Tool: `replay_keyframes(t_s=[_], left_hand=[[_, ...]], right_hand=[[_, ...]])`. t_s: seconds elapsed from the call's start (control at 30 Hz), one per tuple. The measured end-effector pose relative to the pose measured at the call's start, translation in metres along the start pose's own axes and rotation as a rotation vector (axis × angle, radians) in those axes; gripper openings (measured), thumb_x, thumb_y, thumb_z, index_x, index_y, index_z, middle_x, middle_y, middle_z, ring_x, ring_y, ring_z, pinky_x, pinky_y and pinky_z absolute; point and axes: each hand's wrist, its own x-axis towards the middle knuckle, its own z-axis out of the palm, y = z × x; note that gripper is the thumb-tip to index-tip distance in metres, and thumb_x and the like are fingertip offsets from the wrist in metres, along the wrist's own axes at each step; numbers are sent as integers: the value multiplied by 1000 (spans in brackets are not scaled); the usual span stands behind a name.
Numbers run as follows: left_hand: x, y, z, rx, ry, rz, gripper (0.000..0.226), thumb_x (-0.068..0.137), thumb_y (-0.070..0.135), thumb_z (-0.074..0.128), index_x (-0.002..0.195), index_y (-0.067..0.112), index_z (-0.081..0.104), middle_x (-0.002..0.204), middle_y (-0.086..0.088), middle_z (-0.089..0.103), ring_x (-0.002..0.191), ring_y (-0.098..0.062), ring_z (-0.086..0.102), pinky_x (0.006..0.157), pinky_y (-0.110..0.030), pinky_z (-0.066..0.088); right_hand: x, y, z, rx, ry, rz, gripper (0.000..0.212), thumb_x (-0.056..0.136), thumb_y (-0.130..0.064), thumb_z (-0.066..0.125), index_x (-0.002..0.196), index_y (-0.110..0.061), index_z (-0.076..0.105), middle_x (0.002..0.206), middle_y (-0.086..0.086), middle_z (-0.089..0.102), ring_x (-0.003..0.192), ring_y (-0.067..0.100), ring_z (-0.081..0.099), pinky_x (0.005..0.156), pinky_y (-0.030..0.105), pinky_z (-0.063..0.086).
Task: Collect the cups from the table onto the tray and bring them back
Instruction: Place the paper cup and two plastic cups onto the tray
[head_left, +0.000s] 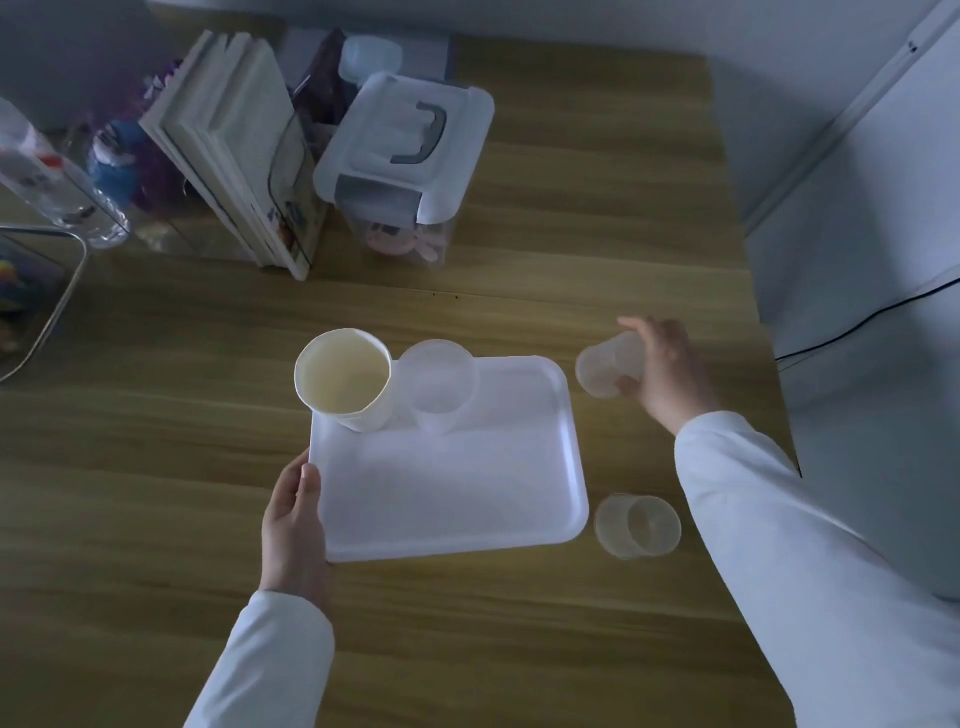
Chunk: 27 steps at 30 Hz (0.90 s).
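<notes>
Seen from above, across a wooden-grained tabletop (156, 415). Roughly halfway through collecting, judging by the layout: two cups on the tray, two not yet there.

Flat white rectangular plastic tray (452, 478) near the middle, gripped at its left edge by the left hand (293, 525), thumb over the rim. At the tray's far left corner, a wide white paper cup (345, 382), upright, cream-coloured inside, seemingly empty. Just beside it and apparently touching, a small clear plastic cup (440, 384), upright, nothing visible inside.

To the right of the tray, off its edge, the right hand (667, 371) closed around a second clear plastic cup (608, 366), tilted on its side with the mouth turned toward the tray; empty as far as could be told. Lifted or resting on the wood: could not tell.

Near the tray's right front corner, a third clear plastic cup (638, 526) standing alone on the tabletop, untouched, apparently empty.

Remaining, by estimate: setting down the held cup, picking up the last one, carrying the tray back.

At the far edge, a lidded clear storage box (405, 150) with a grey handle, pinkish items dimly visible inside.
</notes>
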Motion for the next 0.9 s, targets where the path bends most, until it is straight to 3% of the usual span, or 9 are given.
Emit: replay_keyframes(t_s=[0.1, 0.23, 0.37, 0.47, 0.57, 0.63, 0.7, 0.8, 0.9], left_hand=[[-2, 2, -3, 0, 1, 7, 22, 96, 24, 40, 95, 30, 61, 91, 2, 62, 83, -20, 57, 70, -33, 48], [-2, 6, -9, 2, -11, 4, 21, 96, 25, 40, 95, 31, 60, 94, 3, 63, 94, -24, 57, 85, -40, 47], [-3, 10, -19, 18, -27, 31, 20, 96, 27, 40, 97, 31, 60, 93, 2, 62, 94, -26, 56, 83, -42, 46], [-4, 13, -24, 7, -43, 33, 20, 96, 26, 41, 101, 28, 60, 91, 2, 61, 92, -26, 56, 80, -40, 46], [-8, 17, -32, 10, -58, 42, 19, 96, 25, 41, 100, 26, 59, 89, 3, 61, 87, -24, 55, 75, -36, 46], [-11, 19, -37, 5, -67, 50, 19, 96, 24, 40, 100, 25, 58, 88, 2, 61, 88, -24, 55, 74, -35, 46], [-14, 21, -42, 5, -76, 52, 19, 97, 23, 40, 104, 22, 57, 87, 2, 60, 84, -22, 56, 69, -31, 49], [-17, 23, -49, -3, -77, 54, 19, 97, 22, 39, 106, 19, 56, 85, 3, 60, 75, -16, 56, 54, -20, 52], [-19, 25, -55, -10, -76, 51, 21, 97, 22, 39, 109, 19, 56, 88, 3, 60, 78, -15, 57, 60, -26, 50]], right_hand=[[-13, -5, -14, 192, 90, 87, 61, 74, -13, 70, 129, -20, 44, 127, 16, 43, 112, 29, 49, 90, 29, 38], [-39, -15, -26, 527, 156, 301, 60, 73, -29, 71, 124, -16, 42, 118, 3, 50, 102, 19, 52, 81, 29, 45], [-72, -32, -29, 1044, 82, 441, 50, 75, -36, 69, 110, -9, 46, 109, 5, 57, 100, 21, 62, 95, 37, 49], [-91, -51, -18, 1284, -21, 447, 41, 68, -39, 69, 90, -9, 51, 96, 9, 59, 88, 18, 63, 90, 31, 51], [-102, -68, -3, 1385, -61, 446, 31, 71, -32, 69, 84, -10, 52, 87, 7, 59, 83, 16, 61, 91, 31, 48], [-107, -74, 4, 1443, -96, 424, 23, 79, -22, 65, 94, -7, 55, 95, 7, 63, 89, 17, 64, 95, 32, 46], [-112, -80, 9, 1467, -119, 368, 31, 82, -15, 62, 110, -6, 55, 105, 8, 65, 98, 17, 66, 98, 32, 46], [-118, -88, 12, 1297, -134, 276, 34, 75, -20, 68, 107, -14, 59, 105, 5, 67, 102, 18, 65, 95, 34, 48], [-121, -98, 17, 1155, -112, 256, 52, 62, -24, 72, 110, -13, 55, 106, 4, 66, 102, 20, 62, 87, 31, 50]])
